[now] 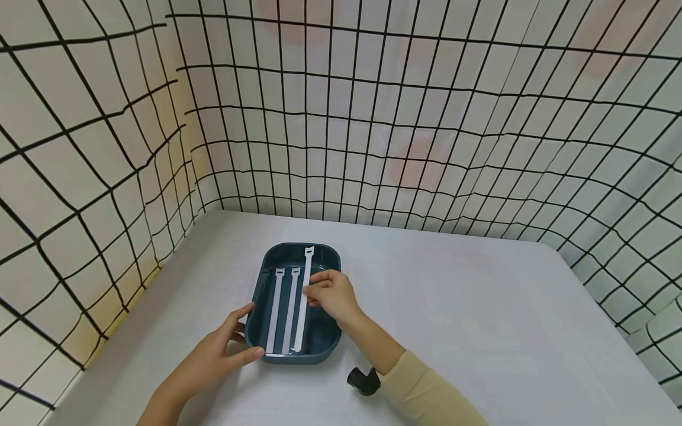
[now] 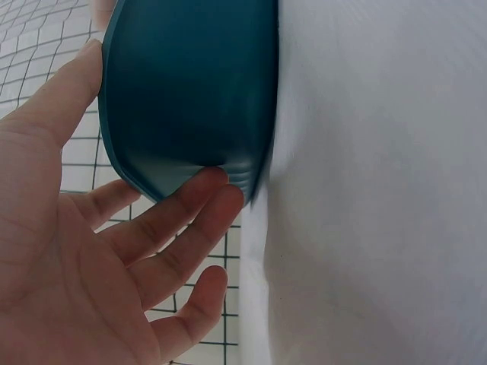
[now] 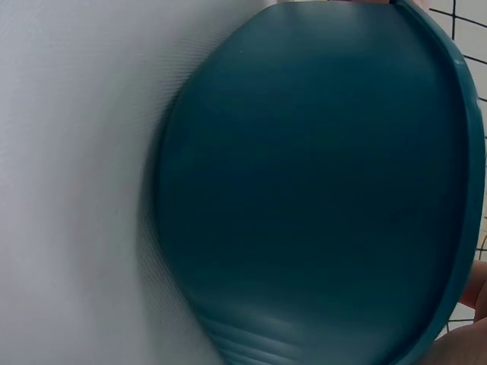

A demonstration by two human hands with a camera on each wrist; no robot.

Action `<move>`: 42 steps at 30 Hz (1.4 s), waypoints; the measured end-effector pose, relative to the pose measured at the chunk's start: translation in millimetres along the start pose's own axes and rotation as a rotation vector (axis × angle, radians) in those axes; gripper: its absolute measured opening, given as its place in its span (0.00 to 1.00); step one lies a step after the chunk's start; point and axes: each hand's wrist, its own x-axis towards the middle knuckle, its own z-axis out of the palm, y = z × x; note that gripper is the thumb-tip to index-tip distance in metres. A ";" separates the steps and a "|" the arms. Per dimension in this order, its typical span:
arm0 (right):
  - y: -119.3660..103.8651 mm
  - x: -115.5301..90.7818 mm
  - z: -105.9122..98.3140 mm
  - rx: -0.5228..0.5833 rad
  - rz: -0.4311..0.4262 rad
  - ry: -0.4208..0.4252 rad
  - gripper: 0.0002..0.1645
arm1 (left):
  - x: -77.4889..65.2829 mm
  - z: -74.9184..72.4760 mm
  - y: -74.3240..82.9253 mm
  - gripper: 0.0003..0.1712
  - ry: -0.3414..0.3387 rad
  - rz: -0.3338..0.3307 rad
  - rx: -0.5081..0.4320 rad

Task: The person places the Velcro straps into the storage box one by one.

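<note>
A dark teal tray (image 1: pixel 325 354) with rounded corners sits on the white table. Inside it, two white slotted straps, like hook-and-loop cable ties, lie side by side: a left strap (image 1: pixel 274 313) and a middle strap (image 1: pixel 291 310). My right hand (image 1: pixel 337 296) reaches over the tray's right rim and pinches a third white strap (image 1: pixel 302 322) between thumb and fingers near its middle. That strap's slotted head points to the far rim. My left hand (image 1: pixel 221 349) spans the near-left corner, thumb at the near rim and mostly straight fingers against the outer wall (image 2: pixel 190 99).
Close to the right sleeve (image 1: pixel 426 390), at the near side, is a small black cylindrical object (image 1: pixel 364 381). White walls with a black grid (image 1: pixel 341 127) enclose the table (image 1: pixel 469 307) at the back and both sides.
</note>
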 end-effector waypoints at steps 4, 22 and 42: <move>-0.1 1.0 3.4 -0.011 -0.016 -0.013 0.14 | -0.1 0.0 -0.2 0.51 -0.001 -0.001 -0.006; 13.1 8.8 25.8 -0.202 -0.016 0.046 0.12 | 1.1 -1.9 -2.1 0.50 -0.018 0.030 -0.010; 16.9 17.1 34.2 -0.232 0.116 0.135 0.10 | -0.6 -2.1 0.1 0.51 -0.012 0.005 -0.022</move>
